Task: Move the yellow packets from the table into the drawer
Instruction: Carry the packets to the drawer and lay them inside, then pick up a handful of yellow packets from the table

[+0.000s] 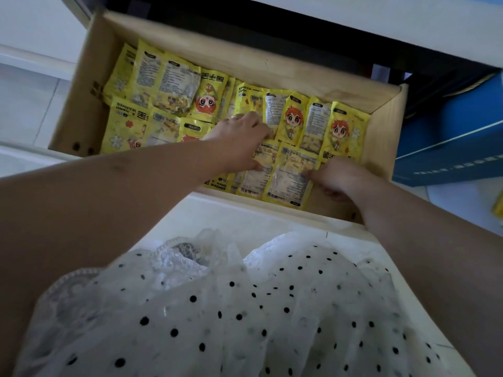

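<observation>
Partly hidden: packets (288, 175) under both hands (drawer (81, 85) open).

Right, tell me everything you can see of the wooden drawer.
The wooden drawer is pulled out below a white top, seen from above. It is a shallow box of pale, unpainted-looking wood with a lighter back wall, plain side walls and a white front panel nearest the person. Yellow hand warmer packets lie flat in overlapping rows and cover almost all of its floor. The left hand and the right hand are both inside it, on the packets near the front. A blue box stands beside its right wall.
</observation>
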The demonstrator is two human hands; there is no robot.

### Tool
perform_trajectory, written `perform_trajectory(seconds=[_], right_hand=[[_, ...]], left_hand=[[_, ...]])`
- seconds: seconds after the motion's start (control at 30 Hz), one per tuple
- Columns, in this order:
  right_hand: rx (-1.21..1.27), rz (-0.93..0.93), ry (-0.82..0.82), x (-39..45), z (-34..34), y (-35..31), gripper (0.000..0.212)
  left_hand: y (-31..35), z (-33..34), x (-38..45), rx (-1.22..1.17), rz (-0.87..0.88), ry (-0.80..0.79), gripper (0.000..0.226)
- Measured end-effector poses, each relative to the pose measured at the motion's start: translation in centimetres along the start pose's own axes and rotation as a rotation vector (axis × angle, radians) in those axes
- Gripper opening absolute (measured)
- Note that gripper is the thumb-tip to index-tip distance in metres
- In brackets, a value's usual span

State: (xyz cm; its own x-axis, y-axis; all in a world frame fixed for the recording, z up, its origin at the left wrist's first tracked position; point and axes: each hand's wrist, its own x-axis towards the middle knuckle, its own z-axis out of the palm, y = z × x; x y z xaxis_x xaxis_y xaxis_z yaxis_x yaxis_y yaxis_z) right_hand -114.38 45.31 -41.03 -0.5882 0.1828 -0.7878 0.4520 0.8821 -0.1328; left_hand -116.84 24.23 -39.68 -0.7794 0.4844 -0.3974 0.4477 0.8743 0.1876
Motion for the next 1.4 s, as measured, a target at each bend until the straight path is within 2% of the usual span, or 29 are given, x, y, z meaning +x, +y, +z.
perform_trajectory(seconds=[0.1,0.17,0.23,0.3,0.43,0.5,0.6,0.73,0.93,1.17,1.4], right_hand=[[-0.227,-0.053,0.105,-2.0,-1.7,-0.6,0.054],[-0.241,-0.135,0.168,-4.4,-3.0,-1.8,0.051],[-0.082,-0.228,0.191,-8.0,-4.2,-3.4,0.043],[0.089,-0.305,0.146,-12.5,-5.3,-5.6,0.040],[0.184,-0.409,0.067,-22.0,-7.5,-9.8,0.039],[0.176,-0.443,0.039,-26.5,-8.4,-11.5,0.038],[0.145,-0.487,0.002,-32.5,-9.5,-13.3,0.033],[0.089,-0.585,-0.065,-40.7,-9.8,-15.0,0.028],[0.027,-0.737,-0.241,-51.8,-6.4,-17.3,0.021],[-0.206,-0.914,-0.422,-64.7,2.3,-20.3,0.035],[-0.506,-1.056,-0.556,-76.4,14.7,-20.7,0.038]], left_hand=[[-0.7,-1.5,-1.2,-0.132,-0.064,0.000,0.068],[-1.1,-3.4,-3.3,-0.423,-0.172,0.007,0.057],[-0.7,-5.5,-6.3,-0.826,-0.359,0.051,0.042],[0.1,-7.6,-10.2,-1.086,-0.538,0.133,0.031],[2.2,-11.9,-19.1,-1.398,-0.740,0.246,0.016],[3.5,-14.5,-23.7,-1.523,-0.830,0.322,0.018],[5.2,-18.4,-30.2,-1.615,-0.929,0.410,0.032],[7.9,-22.5,-39.8,-1.674,-1.031,0.507,0.028],[12.9,-24.6,-53.9,-1.767,-1.247,0.737,0.026],[17.7,-22.8,-67.6,-1.834,-1.458,1.089,0.024],[24.7,-16.3,-81.7,-1.848,-1.661,1.403,0.019]])
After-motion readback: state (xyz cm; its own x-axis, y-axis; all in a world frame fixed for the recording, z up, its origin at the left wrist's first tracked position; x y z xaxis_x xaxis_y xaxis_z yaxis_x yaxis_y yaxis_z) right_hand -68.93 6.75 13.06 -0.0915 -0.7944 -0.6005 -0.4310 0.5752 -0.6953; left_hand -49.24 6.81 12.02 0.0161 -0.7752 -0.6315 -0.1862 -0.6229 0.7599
